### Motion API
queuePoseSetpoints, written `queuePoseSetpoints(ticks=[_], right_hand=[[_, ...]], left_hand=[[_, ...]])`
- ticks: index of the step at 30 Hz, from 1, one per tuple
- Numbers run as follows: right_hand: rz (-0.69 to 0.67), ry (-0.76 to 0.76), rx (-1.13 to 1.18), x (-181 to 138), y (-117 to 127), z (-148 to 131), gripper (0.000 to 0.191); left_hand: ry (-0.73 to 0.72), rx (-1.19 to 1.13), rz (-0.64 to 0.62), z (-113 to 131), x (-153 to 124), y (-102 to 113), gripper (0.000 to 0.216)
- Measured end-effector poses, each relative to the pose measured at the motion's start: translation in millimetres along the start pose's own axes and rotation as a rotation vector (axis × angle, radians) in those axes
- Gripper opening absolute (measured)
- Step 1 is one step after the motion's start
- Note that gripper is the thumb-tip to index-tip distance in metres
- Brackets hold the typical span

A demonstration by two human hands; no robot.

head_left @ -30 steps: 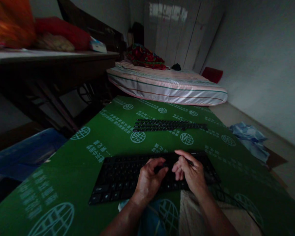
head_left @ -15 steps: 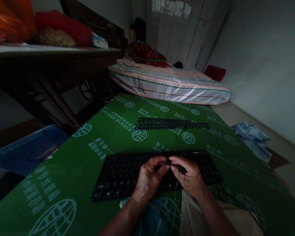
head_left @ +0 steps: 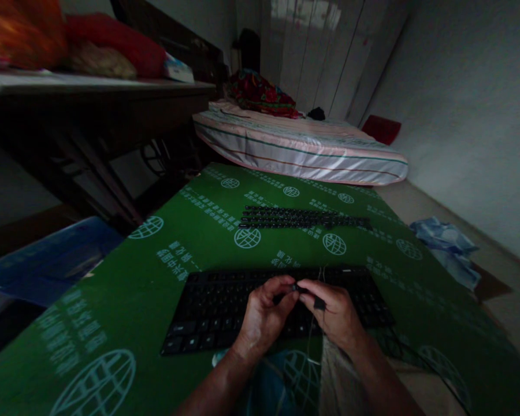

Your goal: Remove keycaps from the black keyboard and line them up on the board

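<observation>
My left hand (head_left: 266, 312) and my right hand (head_left: 331, 309) meet over a black keyboard (head_left: 208, 309). Between their fingertips both pinch a small black keycap (head_left: 295, 287), mostly covered by the fingers. A second black piece (head_left: 319, 303), square and also like a keycap, shows against my right fingers. Thin pale string (head_left: 311, 335) runs past my right hand and hangs down below it; how it joins the pieces cannot be made out. Further back on the green table, rows of small black keycaps (head_left: 281, 217) lie side by side.
The green table (head_left: 138, 289) carries white print. A cable (head_left: 429, 361) leaves the keyboard at the right. Beige cloth (head_left: 342, 381) lies under my right forearm. Beyond stand a bed (head_left: 299, 144) and, at left, a wooden desk (head_left: 125, 110) with bags. A blue container (head_left: 56, 254) sits lower left.
The black piece by my right fingers shows more fully now. The string's lower end has shifted slightly. Both hands stay pinched together in nearly the same place.
</observation>
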State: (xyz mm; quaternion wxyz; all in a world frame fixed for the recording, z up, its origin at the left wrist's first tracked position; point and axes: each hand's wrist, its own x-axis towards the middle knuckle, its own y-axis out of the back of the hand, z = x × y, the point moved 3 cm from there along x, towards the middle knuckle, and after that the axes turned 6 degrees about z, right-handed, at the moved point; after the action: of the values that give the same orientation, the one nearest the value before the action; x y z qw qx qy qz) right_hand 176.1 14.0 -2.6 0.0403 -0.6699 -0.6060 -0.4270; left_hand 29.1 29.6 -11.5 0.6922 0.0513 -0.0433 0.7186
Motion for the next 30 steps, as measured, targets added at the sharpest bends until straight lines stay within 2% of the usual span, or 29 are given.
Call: queuePoseSetpoints(ticks=[7, 11, 14, 17, 21, 24, 30], right_hand=[[-0.171, 0.013, -0.104, 4, 1, 0, 0.024], [-0.256, 0.02, -0.196, 14, 7, 5, 0.021], [-0.231, -0.007, -0.283, 30, 16, 29, 0.02], [-0.209, -0.077, -0.456, 53, 25, 66, 0.02], [-0.294, -0.182, -0.721, 78, 29, 109, 0.02], [-0.363, -0.218, -0.786, 88, 27, 125, 0.021], [-0.387, -0.245, -0.777, 97, 22, 144, 0.021]], left_hand=[[0.005, 0.027, -0.03, 1, 0, 1, 0.012], [-0.02, 0.086, -0.021, -4, 0, 1, 0.021], [-0.041, 0.183, -0.013, -3, -1, 2, 0.023], [-0.084, 0.276, -0.034, 2, -1, 2, 0.016], [-0.126, 0.375, -0.08, 7, -1, 1, 0.012], [-0.128, 0.397, -0.088, 8, -2, 0, 0.013], [-0.155, 0.385, -0.082, 11, -2, 0, 0.015]])
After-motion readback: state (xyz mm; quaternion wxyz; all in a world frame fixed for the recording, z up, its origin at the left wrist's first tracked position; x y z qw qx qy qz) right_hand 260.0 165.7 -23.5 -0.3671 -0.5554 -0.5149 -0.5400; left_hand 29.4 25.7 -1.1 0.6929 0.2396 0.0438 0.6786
